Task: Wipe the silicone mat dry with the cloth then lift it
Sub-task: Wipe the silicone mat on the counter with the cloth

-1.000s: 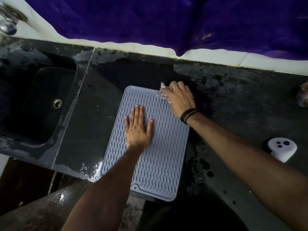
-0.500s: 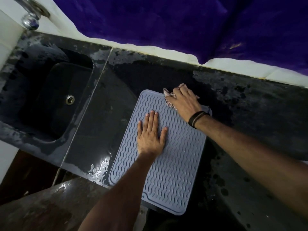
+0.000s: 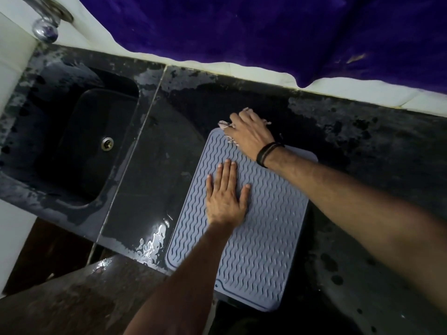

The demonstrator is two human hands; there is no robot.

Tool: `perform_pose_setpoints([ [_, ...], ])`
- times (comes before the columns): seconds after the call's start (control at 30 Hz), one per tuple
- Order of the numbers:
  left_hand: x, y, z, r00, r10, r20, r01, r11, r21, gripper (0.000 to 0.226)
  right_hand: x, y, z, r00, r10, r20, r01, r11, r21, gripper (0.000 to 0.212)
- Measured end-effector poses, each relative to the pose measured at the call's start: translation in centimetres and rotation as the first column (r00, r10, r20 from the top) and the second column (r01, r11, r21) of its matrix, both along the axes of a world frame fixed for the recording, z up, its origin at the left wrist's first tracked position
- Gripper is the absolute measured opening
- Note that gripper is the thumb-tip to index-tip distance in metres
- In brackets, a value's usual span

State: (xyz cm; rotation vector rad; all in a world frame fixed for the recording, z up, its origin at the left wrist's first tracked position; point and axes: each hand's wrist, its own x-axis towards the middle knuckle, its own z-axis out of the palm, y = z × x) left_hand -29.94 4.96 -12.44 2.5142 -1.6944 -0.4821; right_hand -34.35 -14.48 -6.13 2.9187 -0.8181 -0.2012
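Silicone mat [image 3: 256, 233], grey-blue, rectangular and ribbed with wavy ridges, lies flat on the black stone counter [image 3: 377, 146], its near short end reaching over the counter's front edge. The left hand [image 3: 226, 197] rests palm-down on the mat's middle, fingers straight and slightly spread, gripping nothing. The right hand [image 3: 249, 134], with a dark band on its wrist, presses a crumpled pale cloth [image 3: 223, 124] at the mat's far left corner, fingers curled over the cloth, which pokes out past the mat's far edge onto the counter. Bare counter lies open to the mat's right and beyond its far end. To the left, a wet strip of counter with a shiny puddle [image 3: 152, 243] separates the mat from the dark sink [image 3: 72, 151]. A chrome tap [image 3: 46, 27] sits at the top left, and purple fabric [image 3: 266, 30] hangs along the white wall. No writing is readable anywhere.
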Motion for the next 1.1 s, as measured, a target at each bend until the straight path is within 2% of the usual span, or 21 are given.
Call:
perform_pose_setpoints([
  [0.17,0.1,0.0,-0.1,1.0,-0.008,-0.01,0.008,1.0,-0.006,0.072,-3.9,0.2,-0.4,0.998,-0.043,-0.055,0.039,0.996,-0.082,0.054],
  [0.37,0.1,-0.1,0.0,1.0,-0.011,-0.015,0.011,1.0,0.022,0.072,0.9,0.6,-0.2,0.999,-0.044,0.015,0.044,0.998,-0.045,0.057],
  [0.5,0.0,-0.2,0.2,1.0,0.0,-0.028,0.001,1.0,0.022,0.072,3.2,0.8,0.0,1.0,0.001,0.025,0.0,1.0,-0.027,0.051],
  [0.83,0.1,-0.1,0.3,0.999,-0.008,-0.045,0.009,1.0,0.013,0.071,-2.6,0.5,-0.9,0.998,0.025,-0.051,-0.03,0.994,-0.105,0.046],
  [0.97,0.1,-0.1,0.2,0.999,-0.005,-0.037,0.006,1.0,0.02,0.071,0.3,0.8,-0.8,1.0,0.0,0.021,0.001,0.997,-0.08,0.045],
  [1.1,0.0,-0.1,0.1,0.999,0.009,-0.043,-0.009,1.0,0.004,0.071,3.1,1.1,-0.7,0.999,0.025,0.027,-0.023,0.999,-0.044,0.044],
])
